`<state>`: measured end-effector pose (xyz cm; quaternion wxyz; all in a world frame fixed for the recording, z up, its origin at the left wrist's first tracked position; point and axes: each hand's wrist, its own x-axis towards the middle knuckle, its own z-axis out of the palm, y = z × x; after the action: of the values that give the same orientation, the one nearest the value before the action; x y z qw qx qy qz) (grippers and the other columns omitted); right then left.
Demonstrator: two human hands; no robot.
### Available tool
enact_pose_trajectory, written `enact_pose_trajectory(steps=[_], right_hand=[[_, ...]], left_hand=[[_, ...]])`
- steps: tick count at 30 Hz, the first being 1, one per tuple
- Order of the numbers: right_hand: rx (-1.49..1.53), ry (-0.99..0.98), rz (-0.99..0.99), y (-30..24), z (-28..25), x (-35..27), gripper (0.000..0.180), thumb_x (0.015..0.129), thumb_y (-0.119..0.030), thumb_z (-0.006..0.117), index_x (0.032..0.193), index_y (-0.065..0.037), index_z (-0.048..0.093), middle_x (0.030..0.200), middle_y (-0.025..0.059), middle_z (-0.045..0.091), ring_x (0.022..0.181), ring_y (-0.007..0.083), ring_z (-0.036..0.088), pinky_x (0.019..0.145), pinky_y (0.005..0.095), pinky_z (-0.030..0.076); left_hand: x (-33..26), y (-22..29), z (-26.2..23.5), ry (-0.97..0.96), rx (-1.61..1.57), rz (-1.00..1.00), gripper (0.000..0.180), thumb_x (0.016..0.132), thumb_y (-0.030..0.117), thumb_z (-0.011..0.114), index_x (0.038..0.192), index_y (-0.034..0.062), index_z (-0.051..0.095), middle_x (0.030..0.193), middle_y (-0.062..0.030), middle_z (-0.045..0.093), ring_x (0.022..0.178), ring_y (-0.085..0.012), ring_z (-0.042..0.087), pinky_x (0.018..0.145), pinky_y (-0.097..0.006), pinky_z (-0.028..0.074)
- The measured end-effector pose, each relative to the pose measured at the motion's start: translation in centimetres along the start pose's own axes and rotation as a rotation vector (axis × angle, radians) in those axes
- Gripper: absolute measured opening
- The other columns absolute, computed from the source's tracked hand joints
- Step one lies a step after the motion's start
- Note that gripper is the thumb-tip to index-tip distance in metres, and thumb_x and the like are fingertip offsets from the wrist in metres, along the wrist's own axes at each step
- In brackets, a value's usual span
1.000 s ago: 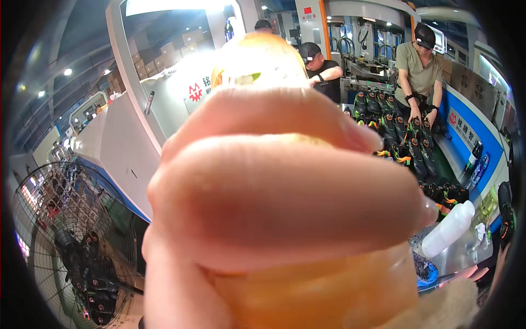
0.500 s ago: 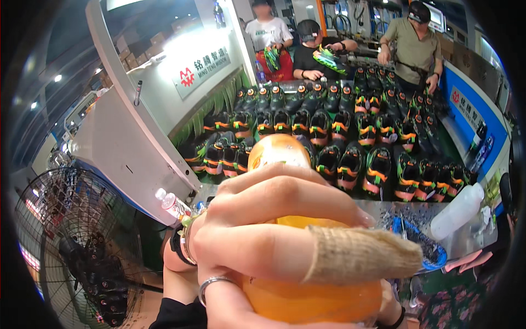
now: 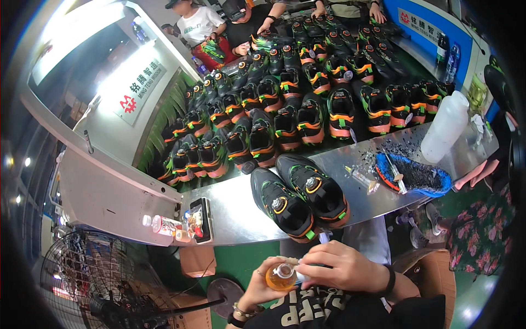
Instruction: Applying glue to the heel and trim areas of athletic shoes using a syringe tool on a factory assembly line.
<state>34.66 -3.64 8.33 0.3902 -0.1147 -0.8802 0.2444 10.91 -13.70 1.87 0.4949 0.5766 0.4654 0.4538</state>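
Below, one orange bottle (image 3: 280,277) is gripped by both hands, left (image 3: 262,286) and right (image 3: 342,268); two black shoes (image 3: 300,198) are set on the worktop (image 3: 241,211).

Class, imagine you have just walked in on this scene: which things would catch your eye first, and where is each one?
First come the rows of black shoes with orange and green trim, filling the surface beyond the metal bench. On the bench itself stands one pair of the same shoes, with a blue tray of dark bits to its right. At the bottom, the left hand holds a small orange bottle while the right hand is at its top.
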Motion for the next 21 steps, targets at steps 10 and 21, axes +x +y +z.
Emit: enact_pose_trajectory(steps=[10,21], right_hand=[[-0.013,-0.028,0.138,0.5,0.7,-2.0,0.035,0.076,-0.022,0.074,0.106,-0.009,0.066,0.097,0.0036,0.062,0.09,0.0217,0.06,0.075,0.0345,0.048],[0.175,-0.229,-0.21,0.6,0.4,-2.9,0.024,0.078,-0.01,0.063,0.1,-0.002,0.064,0.108,0.0045,0.061,0.098,0.0234,0.06,0.079,0.034,0.053]], left_hand=[[5.1,0.6,0.0,-0.401,0.101,-0.03,0.065,0.06,0.004,0.085,0.117,0.0055,0.052,0.113,-0.0075,0.056,0.106,-0.0173,0.055,0.091,-0.033,0.045],[4.4,-1.2,-0.3,-0.839,0.042,-0.197,0.063,0.064,0.011,0.084,0.118,0.0054,0.052,0.11,-0.0088,0.061,0.1,-0.0221,0.062,0.088,-0.032,0.048]])
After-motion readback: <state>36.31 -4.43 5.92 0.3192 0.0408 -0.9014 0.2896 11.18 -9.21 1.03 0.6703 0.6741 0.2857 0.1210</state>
